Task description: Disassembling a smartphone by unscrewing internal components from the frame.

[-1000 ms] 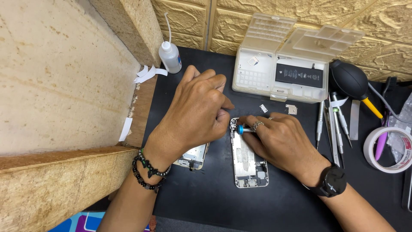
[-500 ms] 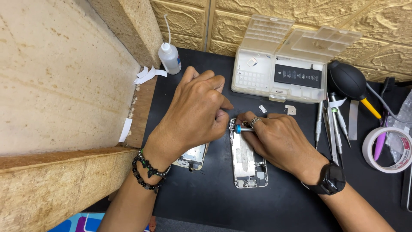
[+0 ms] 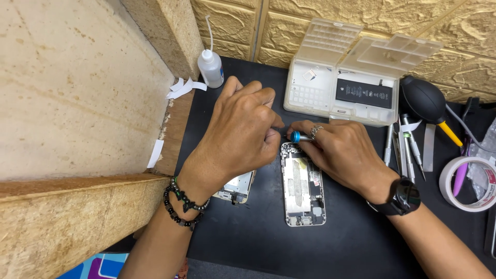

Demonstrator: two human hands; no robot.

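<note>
Right hand (image 3: 343, 150) grasping a blue-capped screwdriver (image 3: 298, 137) over the top end of an opened phone (image 3: 303, 186) mid-mat, left hand (image 3: 243, 132) pinching beside the tip, parts box (image 3: 356, 72) at the mat's (image 3: 258, 237) far edge

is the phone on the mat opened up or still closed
Opened up: the phone body lies flat with its screen off, inner parts and metal plates exposed. The right hand holds a blue-capped screwdriver at its top end.

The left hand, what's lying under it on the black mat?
Under the left hand a detached phone screen panel pokes out beside the opened phone. Only its lower end shows; the hand and wrist cover the rest.
</note>
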